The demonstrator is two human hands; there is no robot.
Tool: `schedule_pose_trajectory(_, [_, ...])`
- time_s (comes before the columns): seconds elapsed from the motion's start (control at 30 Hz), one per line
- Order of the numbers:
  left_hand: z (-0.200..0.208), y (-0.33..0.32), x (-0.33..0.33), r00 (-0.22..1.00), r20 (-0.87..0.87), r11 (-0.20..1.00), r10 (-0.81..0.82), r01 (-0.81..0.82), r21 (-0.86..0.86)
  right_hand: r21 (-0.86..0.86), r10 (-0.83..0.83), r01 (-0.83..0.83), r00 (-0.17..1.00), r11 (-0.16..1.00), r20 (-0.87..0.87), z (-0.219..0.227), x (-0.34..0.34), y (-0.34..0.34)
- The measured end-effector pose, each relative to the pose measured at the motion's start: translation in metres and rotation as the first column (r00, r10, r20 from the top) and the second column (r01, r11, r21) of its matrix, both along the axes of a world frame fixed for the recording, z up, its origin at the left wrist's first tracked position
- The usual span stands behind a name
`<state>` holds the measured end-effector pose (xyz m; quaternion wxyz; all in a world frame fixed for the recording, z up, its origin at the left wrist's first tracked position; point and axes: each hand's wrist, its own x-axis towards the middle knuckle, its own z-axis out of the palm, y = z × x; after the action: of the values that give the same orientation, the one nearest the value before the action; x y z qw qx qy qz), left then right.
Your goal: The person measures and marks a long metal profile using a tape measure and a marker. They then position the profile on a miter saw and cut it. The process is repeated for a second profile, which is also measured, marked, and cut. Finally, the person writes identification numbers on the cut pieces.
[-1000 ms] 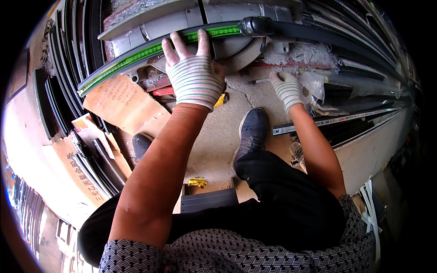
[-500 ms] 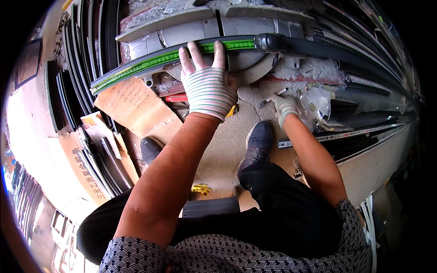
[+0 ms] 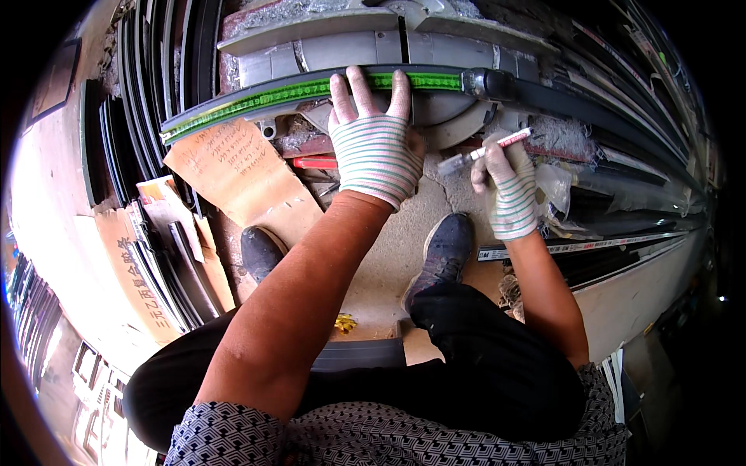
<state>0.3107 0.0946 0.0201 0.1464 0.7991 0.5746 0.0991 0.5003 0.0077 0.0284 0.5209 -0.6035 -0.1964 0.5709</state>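
Note:
A dark straight strip (image 3: pixel 552 92) lies across a grey metal saw base (image 3: pixel 342 56). Along it runs the green blade of a tape measure (image 3: pixel 272 97), whose black case (image 3: pixel 488 82) sits to the right. My left hand (image 3: pixel 374 144), in a white glove with green stripes, pins the blade to the strip with three fingers laid over both; its thumb is mostly hidden. My right hand (image 3: pixel 509 182), gloved alike, grips a white marker pen (image 3: pixel 513 138) with red print. The pen is raised off the floor, near side of the strip, and its left end is blurred.
A brown cardboard sheet (image 3: pixel 245 167) with handwriting lies left of my hands, near a red-handled tool (image 3: pixel 315 162). Long dark profiles (image 3: pixel 136 101) are stacked at left, and more lie at right by clear plastic wrap (image 3: pixel 553 186). My shoes (image 3: pixel 447 252) stand on the floor.
My right hand has come up from near the floor with the marker pen, which now shows more fully. My left hand stays on the tape blade; the whole view has shifted slightly.

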Motion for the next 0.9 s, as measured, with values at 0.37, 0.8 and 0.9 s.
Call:
schedule_pose_trajectory(0.37, [0.006,0.002,0.001,1.000,0.019,0.999,-0.012,0.013,-0.046,0.088,0.149,-0.177,0.954,0.980,0.261,0.006,-0.023,0.040])
schedule_pose_trajectory(0.8, [0.000,-0.001,-0.002,0.999,0.030,0.999,-0.034,0.035,-0.037,0.082,0.287,-0.364,0.837,0.928,0.466,0.025,-0.024,0.064])
schedule_pose_trajectory(0.9, [0.000,0.000,-0.002,0.999,0.029,0.999,-0.027,0.028,-0.030,0.294,0.102,-0.254,0.888,0.921,0.448,0.042,-0.024,0.076])
